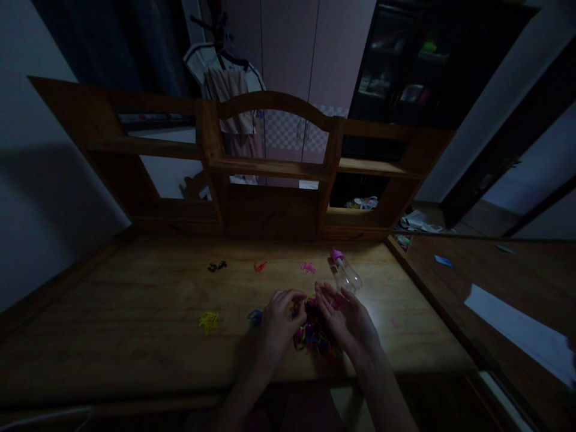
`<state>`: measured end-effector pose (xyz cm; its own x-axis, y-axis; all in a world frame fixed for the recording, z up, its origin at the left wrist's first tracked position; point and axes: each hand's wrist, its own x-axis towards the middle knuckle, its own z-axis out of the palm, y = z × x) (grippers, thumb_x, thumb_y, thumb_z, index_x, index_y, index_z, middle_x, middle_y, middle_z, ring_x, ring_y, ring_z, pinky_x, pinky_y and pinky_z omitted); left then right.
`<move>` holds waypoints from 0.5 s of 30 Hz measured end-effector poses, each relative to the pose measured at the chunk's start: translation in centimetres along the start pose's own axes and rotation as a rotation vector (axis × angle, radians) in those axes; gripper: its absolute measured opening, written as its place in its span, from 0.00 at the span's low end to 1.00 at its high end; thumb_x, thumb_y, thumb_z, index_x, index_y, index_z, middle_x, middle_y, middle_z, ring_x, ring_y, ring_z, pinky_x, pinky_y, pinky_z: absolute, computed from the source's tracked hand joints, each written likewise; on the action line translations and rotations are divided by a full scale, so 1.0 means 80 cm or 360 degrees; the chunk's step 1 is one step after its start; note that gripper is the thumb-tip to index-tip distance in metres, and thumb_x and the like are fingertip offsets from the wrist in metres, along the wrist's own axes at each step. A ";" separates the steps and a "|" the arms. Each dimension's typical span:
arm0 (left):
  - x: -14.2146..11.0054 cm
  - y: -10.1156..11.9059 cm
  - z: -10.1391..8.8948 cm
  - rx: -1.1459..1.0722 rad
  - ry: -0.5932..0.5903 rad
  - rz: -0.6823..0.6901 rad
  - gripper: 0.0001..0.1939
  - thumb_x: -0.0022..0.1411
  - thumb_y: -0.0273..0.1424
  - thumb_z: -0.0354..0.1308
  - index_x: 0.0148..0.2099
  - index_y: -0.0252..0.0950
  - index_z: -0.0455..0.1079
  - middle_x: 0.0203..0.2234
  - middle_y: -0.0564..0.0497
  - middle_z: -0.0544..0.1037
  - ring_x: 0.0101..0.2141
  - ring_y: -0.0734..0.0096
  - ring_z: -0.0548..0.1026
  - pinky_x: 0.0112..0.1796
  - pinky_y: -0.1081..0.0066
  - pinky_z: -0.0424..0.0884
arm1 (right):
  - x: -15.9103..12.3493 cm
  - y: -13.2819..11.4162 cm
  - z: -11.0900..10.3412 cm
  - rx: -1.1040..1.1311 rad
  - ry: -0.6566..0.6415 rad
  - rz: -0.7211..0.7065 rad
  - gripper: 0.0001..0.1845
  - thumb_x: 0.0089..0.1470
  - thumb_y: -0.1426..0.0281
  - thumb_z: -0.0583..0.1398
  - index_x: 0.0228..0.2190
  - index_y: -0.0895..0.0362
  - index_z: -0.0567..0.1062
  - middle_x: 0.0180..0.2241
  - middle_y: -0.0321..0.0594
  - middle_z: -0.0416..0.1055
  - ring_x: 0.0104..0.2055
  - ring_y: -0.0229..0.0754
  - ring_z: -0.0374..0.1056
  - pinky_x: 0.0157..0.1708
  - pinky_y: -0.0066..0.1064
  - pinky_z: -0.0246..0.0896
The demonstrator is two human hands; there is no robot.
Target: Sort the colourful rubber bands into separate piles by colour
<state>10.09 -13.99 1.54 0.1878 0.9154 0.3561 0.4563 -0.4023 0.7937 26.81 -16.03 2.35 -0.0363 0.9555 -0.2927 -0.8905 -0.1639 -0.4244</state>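
Wooden desktop (148,300) with mixed-colour heap of small strands (317,339), lower centre of frame; yellow cluster (208,321), lower left of centre. Apparent step in hand: picking strands from the heap. Next move: probably calling for a fine pinch on one strand. Left hand (279,315): bent over the heap's left side, thumb and forefinger curled close, pinch contents impossible to tell. Right hand (353,321): palm upward at the heap's right, fingers extended, unclenched, seemingly with pink strands (332,303) on the palm.
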 end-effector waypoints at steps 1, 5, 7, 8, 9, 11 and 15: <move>0.000 0.001 0.000 -0.0009 0.0015 0.0007 0.10 0.56 0.23 0.54 0.38 0.39 0.74 0.35 0.50 0.78 0.39 0.64 0.75 0.42 0.67 0.70 | 0.000 0.001 0.000 -0.0005 -0.0005 -0.0009 0.07 0.51 0.72 0.61 0.34 0.62 0.77 0.41 0.48 0.75 0.54 0.47 0.68 0.55 0.36 0.65; 0.001 0.002 0.002 -0.0116 0.0012 -0.0019 0.11 0.57 0.24 0.54 0.42 0.39 0.73 0.36 0.50 0.79 0.38 0.66 0.76 0.42 0.69 0.71 | -0.001 0.004 -0.003 0.0002 0.0001 -0.0021 0.08 0.52 0.73 0.61 0.34 0.63 0.77 0.41 0.48 0.76 0.54 0.47 0.68 0.56 0.35 0.63; 0.000 0.001 0.003 -0.0204 -0.0022 -0.0047 0.13 0.58 0.24 0.54 0.44 0.38 0.73 0.37 0.50 0.79 0.37 0.67 0.77 0.41 0.70 0.72 | -0.001 0.005 -0.004 -0.0002 -0.0008 -0.0016 0.09 0.51 0.73 0.62 0.35 0.64 0.78 0.42 0.50 0.75 0.53 0.47 0.68 0.57 0.34 0.62; 0.000 0.001 0.003 -0.0248 -0.0037 -0.0059 0.13 0.58 0.24 0.54 0.45 0.38 0.72 0.38 0.50 0.79 0.37 0.68 0.77 0.40 0.70 0.73 | -0.002 0.005 -0.005 -0.0007 -0.0013 -0.0011 0.09 0.50 0.73 0.62 0.35 0.65 0.78 0.42 0.51 0.75 0.53 0.47 0.68 0.56 0.34 0.62; 0.000 0.000 0.004 -0.0293 -0.0047 -0.0073 0.13 0.58 0.25 0.54 0.46 0.38 0.72 0.38 0.49 0.79 0.37 0.68 0.78 0.40 0.70 0.73 | -0.002 0.006 -0.005 -0.0013 -0.0016 -0.0010 0.10 0.49 0.73 0.62 0.35 0.65 0.78 0.42 0.51 0.75 0.53 0.47 0.68 0.56 0.34 0.62; 0.000 -0.002 0.007 -0.0389 -0.0052 -0.0106 0.12 0.59 0.26 0.54 0.46 0.37 0.72 0.39 0.48 0.79 0.37 0.67 0.78 0.40 0.70 0.74 | -0.003 0.007 -0.005 -0.0025 -0.0023 -0.0020 0.09 0.48 0.74 0.62 0.35 0.64 0.78 0.42 0.51 0.75 0.52 0.46 0.69 0.56 0.34 0.62; -0.001 -0.007 0.012 -0.0575 -0.0063 -0.0205 0.09 0.61 0.32 0.55 0.43 0.37 0.72 0.37 0.48 0.79 0.36 0.67 0.79 0.39 0.70 0.76 | -0.005 0.008 -0.004 -0.0048 -0.0035 -0.0083 0.07 0.47 0.75 0.62 0.32 0.62 0.78 0.40 0.47 0.76 0.52 0.47 0.69 0.57 0.36 0.61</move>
<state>10.63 -13.87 0.62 0.1858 0.9558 0.2281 0.1436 -0.2560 0.9559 26.39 -16.59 1.93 -0.0005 0.9680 -0.2509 -0.8775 -0.1207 -0.4641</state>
